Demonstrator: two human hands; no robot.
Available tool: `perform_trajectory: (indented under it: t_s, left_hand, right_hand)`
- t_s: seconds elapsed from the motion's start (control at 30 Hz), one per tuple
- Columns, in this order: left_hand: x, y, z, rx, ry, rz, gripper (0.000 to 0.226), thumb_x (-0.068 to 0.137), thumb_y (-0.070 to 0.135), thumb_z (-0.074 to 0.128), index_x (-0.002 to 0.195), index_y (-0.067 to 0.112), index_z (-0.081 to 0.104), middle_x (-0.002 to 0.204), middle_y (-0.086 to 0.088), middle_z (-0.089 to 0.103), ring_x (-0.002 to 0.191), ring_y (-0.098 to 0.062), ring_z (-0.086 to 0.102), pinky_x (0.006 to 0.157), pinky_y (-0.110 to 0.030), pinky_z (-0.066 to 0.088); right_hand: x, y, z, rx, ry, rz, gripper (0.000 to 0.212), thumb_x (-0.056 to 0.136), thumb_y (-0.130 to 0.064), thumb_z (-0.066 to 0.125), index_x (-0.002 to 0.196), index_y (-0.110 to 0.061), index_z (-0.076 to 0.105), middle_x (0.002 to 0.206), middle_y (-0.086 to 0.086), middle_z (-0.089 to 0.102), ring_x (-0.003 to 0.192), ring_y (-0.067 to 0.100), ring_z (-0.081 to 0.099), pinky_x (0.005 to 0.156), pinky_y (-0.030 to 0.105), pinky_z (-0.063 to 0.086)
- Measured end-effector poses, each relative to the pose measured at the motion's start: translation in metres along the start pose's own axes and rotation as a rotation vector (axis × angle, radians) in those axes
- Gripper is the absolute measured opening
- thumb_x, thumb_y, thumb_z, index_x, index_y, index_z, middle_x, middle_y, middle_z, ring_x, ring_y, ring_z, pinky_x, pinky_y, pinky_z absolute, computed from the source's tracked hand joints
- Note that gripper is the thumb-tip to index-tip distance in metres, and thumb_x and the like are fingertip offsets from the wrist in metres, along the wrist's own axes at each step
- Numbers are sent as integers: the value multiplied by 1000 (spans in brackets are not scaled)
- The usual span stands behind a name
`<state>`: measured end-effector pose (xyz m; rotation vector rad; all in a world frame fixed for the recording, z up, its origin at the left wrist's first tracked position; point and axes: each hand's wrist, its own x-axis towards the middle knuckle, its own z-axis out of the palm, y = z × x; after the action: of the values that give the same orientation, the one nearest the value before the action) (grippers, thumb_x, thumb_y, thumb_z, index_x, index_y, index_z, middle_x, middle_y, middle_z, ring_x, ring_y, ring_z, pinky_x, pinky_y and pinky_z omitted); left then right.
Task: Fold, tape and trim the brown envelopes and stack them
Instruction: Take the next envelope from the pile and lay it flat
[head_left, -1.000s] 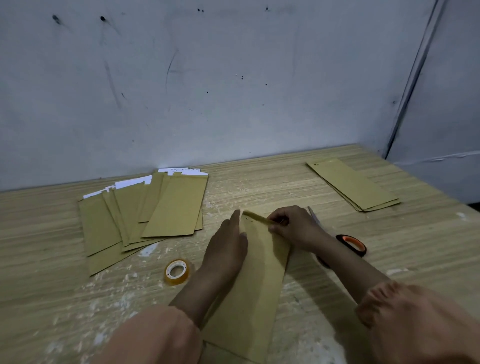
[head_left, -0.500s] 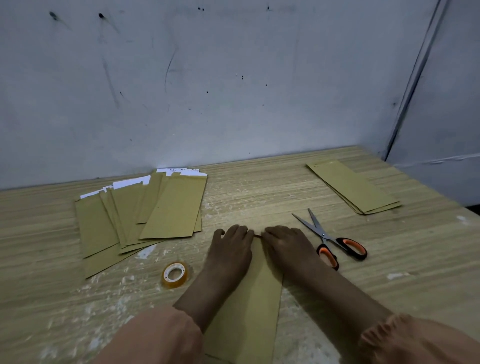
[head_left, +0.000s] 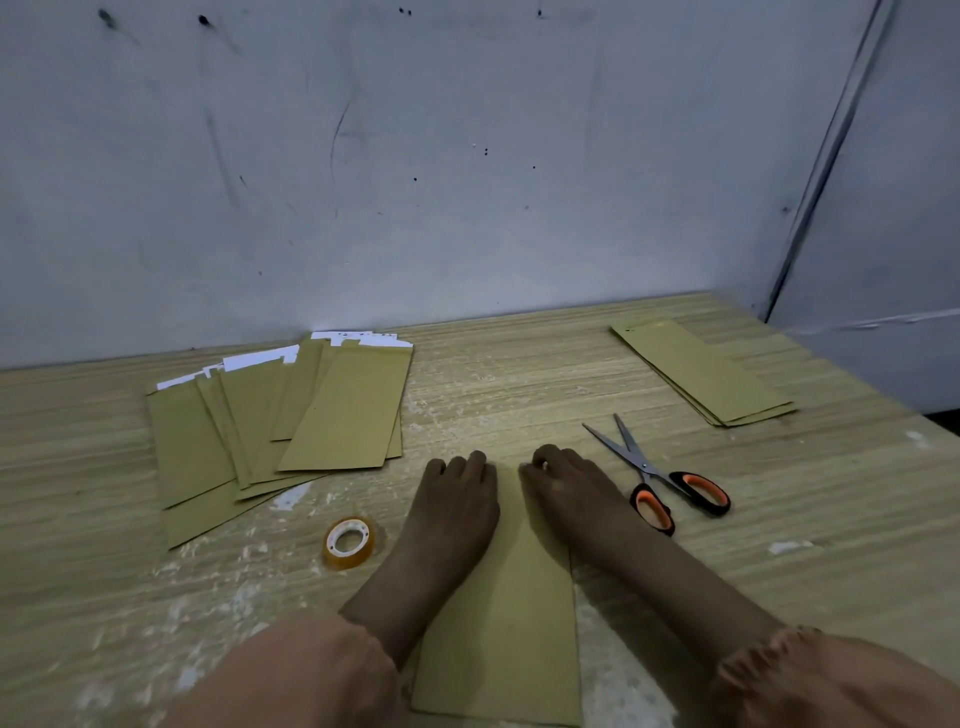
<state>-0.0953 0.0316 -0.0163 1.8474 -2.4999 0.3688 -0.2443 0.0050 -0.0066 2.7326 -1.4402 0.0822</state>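
Head view: left hand (head_left: 452, 514) and right hand (head_left: 569, 501), fingers bent, pressing brown envelope (head_left: 506, 623) far edge onto table (head_left: 519, 384).

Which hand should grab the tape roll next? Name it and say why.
Probably the left hand. The tape roll lies just to its left, while the right hand is across the envelope, next to the scissors.

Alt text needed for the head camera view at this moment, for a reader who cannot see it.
Both hands, left hand and right hand, press the far end of a brown envelope flat on a wooden table. A tape roll lies left of them, open scissors right, fanned envelopes far left, a neat envelope stack far right.
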Motion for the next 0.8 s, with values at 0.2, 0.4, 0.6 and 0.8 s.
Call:
perform_trajectory:
  t_s: [0.2, 0.4, 0.6, 0.8]
  left_hand:
    - [2, 2, 1, 22, 76, -20, 42, 85, 11, 31, 102, 4, 68, 94, -10, 60, 77, -23, 61, 70, -33, 48]
    - [4, -3, 14, 20, 186, 8, 30, 72, 16, 43, 76, 9, 72, 68, -6, 61, 53, -19, 57, 50, -29, 46]
    - [4, -6, 14, 17, 187, 15, 22, 70, 16, 50, 74, 11, 71, 71, -5, 62, 54, -17, 56, 50, -28, 46]
    - [-4, -5, 4, -99, 73, -54, 57, 82, 34, 23, 106, 10, 70, 96, -4, 65, 80, -20, 63, 70, -36, 48]
  right_hand:
    - [-1, -3, 7, 117, 5, 78, 38, 101, -17, 32, 138, -12, 39, 139, 6, 36, 124, 23, 37, 97, 30, 32]
    - [0, -5, 8, 123, 8, 102, 45, 103, -24, 26, 147, -17, 26, 140, 6, 34, 125, 23, 35, 98, 30, 29]
    - [4, -5, 5, 88, -39, 88, 44, 102, -20, 28, 145, -17, 28, 140, 5, 32, 125, 24, 33, 96, 32, 29]
    - [-7, -10, 3, 122, -80, 86, 65, 90, -50, 8, 146, -20, 24, 145, 2, 25, 129, 21, 29, 102, 31, 25]
